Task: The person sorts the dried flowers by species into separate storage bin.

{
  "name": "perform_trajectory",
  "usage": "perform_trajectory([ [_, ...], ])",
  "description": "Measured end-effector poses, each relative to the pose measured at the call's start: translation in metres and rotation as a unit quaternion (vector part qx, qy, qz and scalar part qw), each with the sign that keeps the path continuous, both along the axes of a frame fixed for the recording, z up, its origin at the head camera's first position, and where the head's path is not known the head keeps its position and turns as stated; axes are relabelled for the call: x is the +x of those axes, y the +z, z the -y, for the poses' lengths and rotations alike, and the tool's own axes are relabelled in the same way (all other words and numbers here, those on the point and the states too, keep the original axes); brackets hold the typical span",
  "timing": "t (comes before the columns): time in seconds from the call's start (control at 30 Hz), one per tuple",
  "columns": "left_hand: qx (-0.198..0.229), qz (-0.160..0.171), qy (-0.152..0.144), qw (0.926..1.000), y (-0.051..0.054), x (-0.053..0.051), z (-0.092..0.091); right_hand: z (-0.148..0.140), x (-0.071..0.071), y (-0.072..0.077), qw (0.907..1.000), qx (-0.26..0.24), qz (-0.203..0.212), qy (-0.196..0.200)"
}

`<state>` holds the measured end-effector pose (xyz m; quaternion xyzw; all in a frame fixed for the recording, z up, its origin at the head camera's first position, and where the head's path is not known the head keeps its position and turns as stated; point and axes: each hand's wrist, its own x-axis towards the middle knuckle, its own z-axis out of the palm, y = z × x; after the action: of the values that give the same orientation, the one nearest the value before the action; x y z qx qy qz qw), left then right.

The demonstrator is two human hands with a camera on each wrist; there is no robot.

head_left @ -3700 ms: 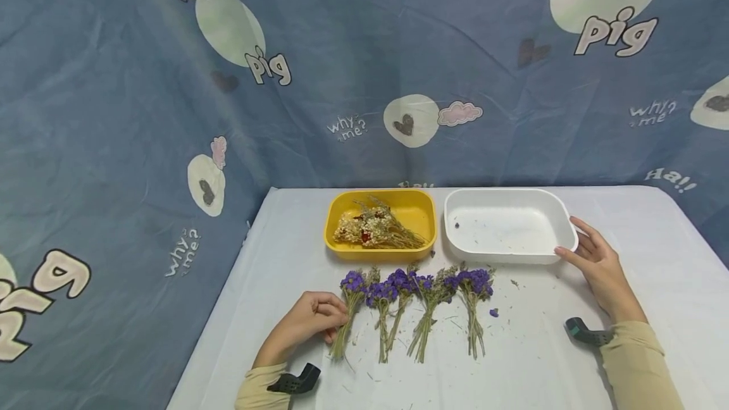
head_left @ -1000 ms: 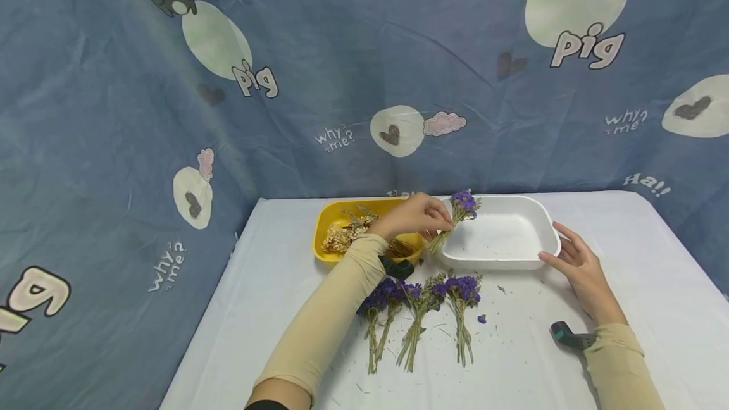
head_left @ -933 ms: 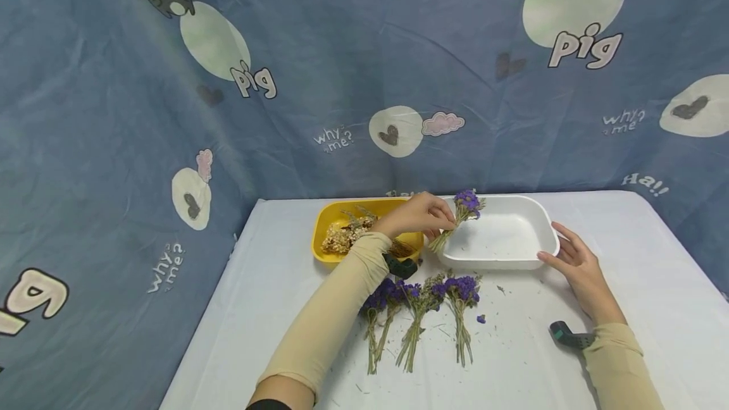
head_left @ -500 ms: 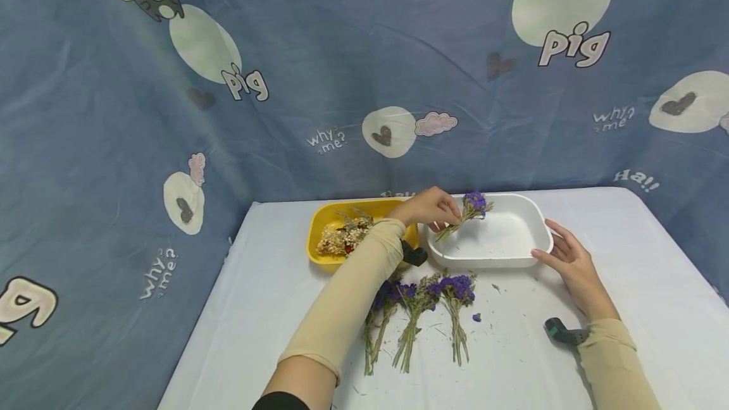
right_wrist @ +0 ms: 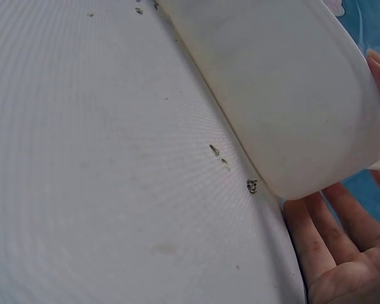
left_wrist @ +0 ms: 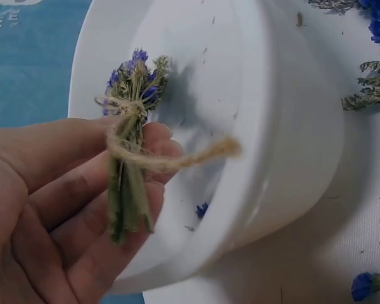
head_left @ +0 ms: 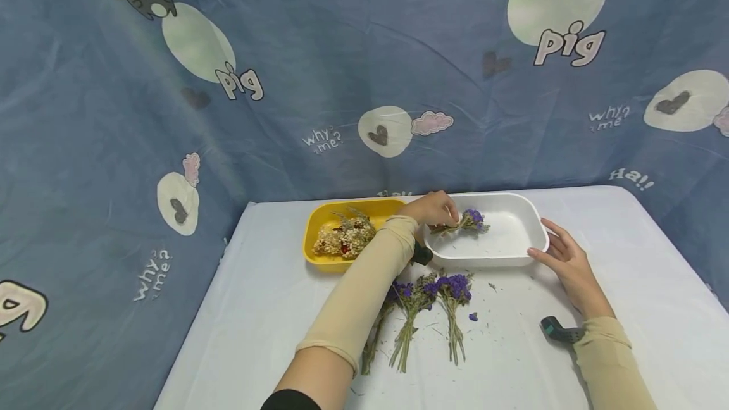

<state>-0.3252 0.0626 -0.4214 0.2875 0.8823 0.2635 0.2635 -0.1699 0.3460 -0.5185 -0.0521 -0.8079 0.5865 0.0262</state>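
Note:
My left hand [head_left: 435,209] [left_wrist: 63,202] holds a small bundle of purple dried flowers [head_left: 473,221] [left_wrist: 132,95] by its stems, low inside the left part of the white tray [head_left: 484,262] [left_wrist: 297,139] [right_wrist: 291,101]. In the left wrist view twine is tied around the stems, and a loose end sticks out across the fingers. My right hand [head_left: 575,274] [right_wrist: 348,253] grips the tray's right end, thumb near its front corner and the other fingers along the side. Whether the bundle touches the tray floor is unclear.
The yellow tray [head_left: 312,252] with cream and red dried flowers stands left of the white one. Several purple bundles [head_left: 454,296] lie in front, some partly behind my left sleeve [head_left: 359,290]. A loose blossom [head_left: 473,317] and plant crumbs are scattered on the white tabletop [head_left: 512,359].
My left hand has carried a bundle from the front row to the white tray, and the flower heads have tipped down into it. My right hand stays at the tray's end.

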Motion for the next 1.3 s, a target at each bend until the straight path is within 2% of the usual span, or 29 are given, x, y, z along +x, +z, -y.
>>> perform_trajectory([
  [0.23,-0.001,0.018,-0.008,0.9998,-0.008,-0.001,-0.008,0.000,-0.001,0.000,0.9999,-0.002,-0.010,0.000],
  [0.5,-0.035,0.002,-0.015,0.9993,-0.016,0.003,-0.016,0.000,-0.001,-0.001,1.0000,-0.003,-0.002,-0.004],
  [0.67,-0.037,0.013,-0.014,0.9991,-0.017,0.004,-0.015,0.001,-0.002,-0.002,1.0000,-0.002,-0.001,-0.006],
  [0.77,-0.038,0.006,-0.018,0.9991,-0.016,0.005,-0.013,0.000,-0.002,-0.002,1.0000,-0.004,0.000,-0.004],
  [0.87,-0.038,0.004,-0.034,0.9987,-0.013,0.007,-0.012,0.000,-0.001,-0.002,1.0000,-0.008,-0.003,-0.001],
  [1.07,-0.030,-0.018,-0.099,0.9944,-0.009,0.011,-0.007,-0.001,-0.002,-0.001,0.9999,-0.011,-0.008,0.003],
  [1.3,0.012,-0.036,-0.126,0.9913,-0.006,0.014,0.008,-0.001,-0.001,-0.002,0.9999,-0.003,-0.011,0.002],
])
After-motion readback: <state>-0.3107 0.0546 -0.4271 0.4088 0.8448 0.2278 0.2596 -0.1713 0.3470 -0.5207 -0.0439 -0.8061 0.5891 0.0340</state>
